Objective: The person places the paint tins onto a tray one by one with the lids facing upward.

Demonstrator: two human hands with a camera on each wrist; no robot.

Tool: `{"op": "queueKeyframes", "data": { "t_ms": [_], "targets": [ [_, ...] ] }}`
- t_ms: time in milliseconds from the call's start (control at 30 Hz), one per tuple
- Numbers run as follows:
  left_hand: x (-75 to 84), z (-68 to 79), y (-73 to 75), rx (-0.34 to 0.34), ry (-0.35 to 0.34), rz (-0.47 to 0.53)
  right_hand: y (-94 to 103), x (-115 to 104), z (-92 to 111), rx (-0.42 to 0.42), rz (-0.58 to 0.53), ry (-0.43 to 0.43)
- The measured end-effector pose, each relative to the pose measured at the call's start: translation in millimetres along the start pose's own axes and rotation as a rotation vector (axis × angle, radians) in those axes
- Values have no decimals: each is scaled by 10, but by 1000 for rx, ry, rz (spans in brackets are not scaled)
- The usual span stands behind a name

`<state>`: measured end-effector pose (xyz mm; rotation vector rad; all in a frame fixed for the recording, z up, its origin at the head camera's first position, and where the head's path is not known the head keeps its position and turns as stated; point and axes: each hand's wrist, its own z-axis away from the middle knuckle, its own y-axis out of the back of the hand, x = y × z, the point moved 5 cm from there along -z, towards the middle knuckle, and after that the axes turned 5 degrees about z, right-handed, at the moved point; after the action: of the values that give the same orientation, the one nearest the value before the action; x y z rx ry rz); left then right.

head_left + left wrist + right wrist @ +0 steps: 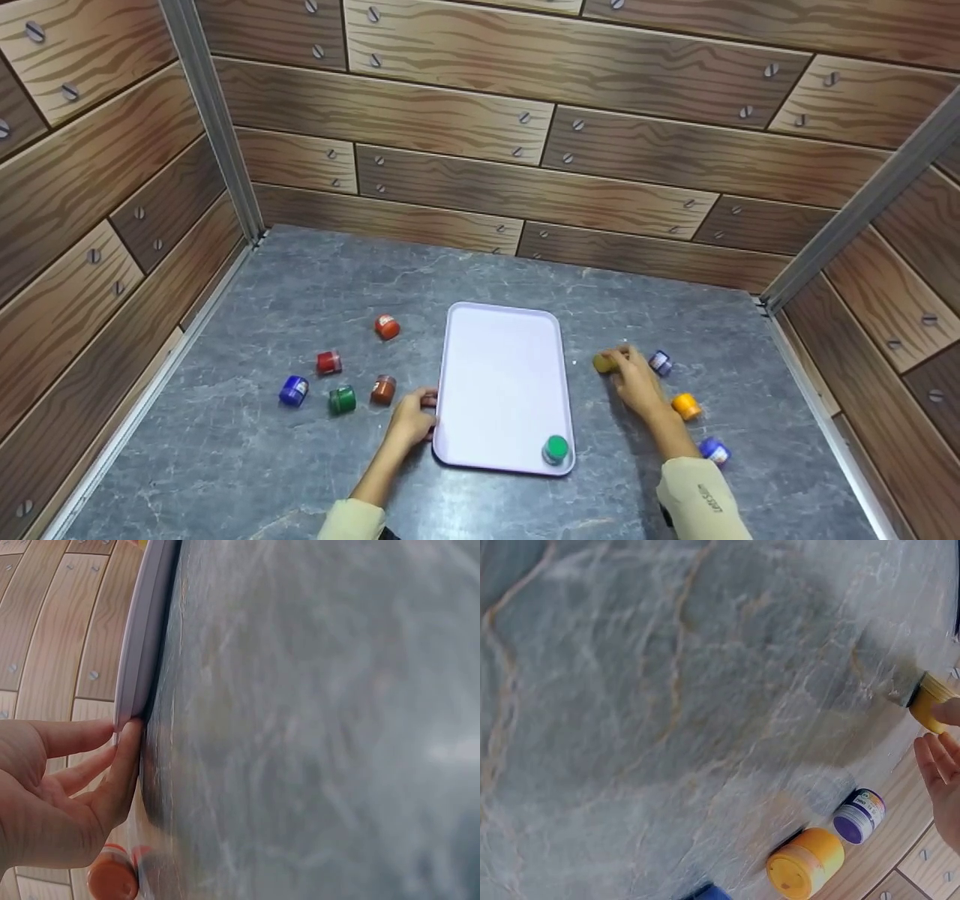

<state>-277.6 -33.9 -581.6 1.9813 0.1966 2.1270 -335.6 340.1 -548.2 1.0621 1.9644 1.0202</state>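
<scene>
A pale lilac tray (pixel 502 382) lies on the grey marbled table. My left hand (pixel 412 418) is at its left side; in the left wrist view the thumb and fingers pinch the tray's rim (pixel 142 652). A small jar with a green lid (pixel 556 448) stands in the tray's near right corner. Right of the tray, my right hand (pixel 636 379) holds a small yellow paint jar (pixel 930 701) between thumb and fingers, close over the table. Beside this hand lies a purple paint jar (pixel 661 363), with an orange-yellow one (pixel 686 406) near the wrist.
Left of the tray lie several paint jars: orange-red (pixel 387 327), red (pixel 328 363), blue (pixel 294 391), green (pixel 343 400) and brown-orange (pixel 383 389). Another blue jar (pixel 715 451) lies by the right sleeve. Wood-patterned walls (pixel 450 97) enclose the table's back and sides.
</scene>
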Motion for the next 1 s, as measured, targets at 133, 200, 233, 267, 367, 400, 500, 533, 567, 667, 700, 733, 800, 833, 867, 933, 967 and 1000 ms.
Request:
{"op": "queueKeyframes", "data": {
  "t_ms": [133, 200, 233, 267, 367, 400, 500, 533, 567, 667, 700, 733, 800, 833, 867, 933, 967, 1000],
  "targets": [
    [-6, -3, 8, -6, 8, 4, -34, -32, -18, -4, 87, 38],
    [-8, -1, 8, -9, 9, 7, -60, -49, -33, -4, 127, 55],
    [-8, 1, 8, -9, 11, 9, -76, -53, -40, -4, 149, 60],
    [-7, 4, 9, -7, 14, 8, -91, -55, -47, -3, 165, 63],
    [0, 5, 4, -6, 6, 0, -131, -46, -66, 0, 195, 62],
    [1, 3, 2, -4, 8, -3, -142, -38, -71, 3, 204, 62],
    [8, -5, -3, -3, 1, -11, -157, -26, -81, 16, 214, 69],
    [8, -8, -6, -4, 2, -9, -159, -24, -85, 20, 216, 72],
    [9, -10, -8, -4, -1, -11, -159, -22, -88, 23, 216, 73],
    [14, -12, -8, -2, -9, -13, -162, -16, -101, 29, 221, 78],
    [19, -11, -8, -4, -17, -18, -163, -17, -104, 30, 223, 82],
    [16, -12, -9, -2, -14, -19, -165, -16, -107, 32, 227, 84],
    [19, -8, -3, 0, -17, -25, -168, -18, -108, 37, 235, 94],
    [15, -7, -2, 0, -18, -27, -168, -20, -108, 40, 240, 101],
    [12, -5, -1, 1, -15, -28, -169, -20, -106, 43, 245, 106],
    [6, -4, 0, -2, -11, -25, -164, -19, -99, 48, 251, 109],
    [7, -3, 0, -3, -12, -25, -160, -16, -95, 51, 256, 106],
    [6, -3, -1, -5, -13, -24, -156, -9, -92, 51, 260, 100]
  ]
}}
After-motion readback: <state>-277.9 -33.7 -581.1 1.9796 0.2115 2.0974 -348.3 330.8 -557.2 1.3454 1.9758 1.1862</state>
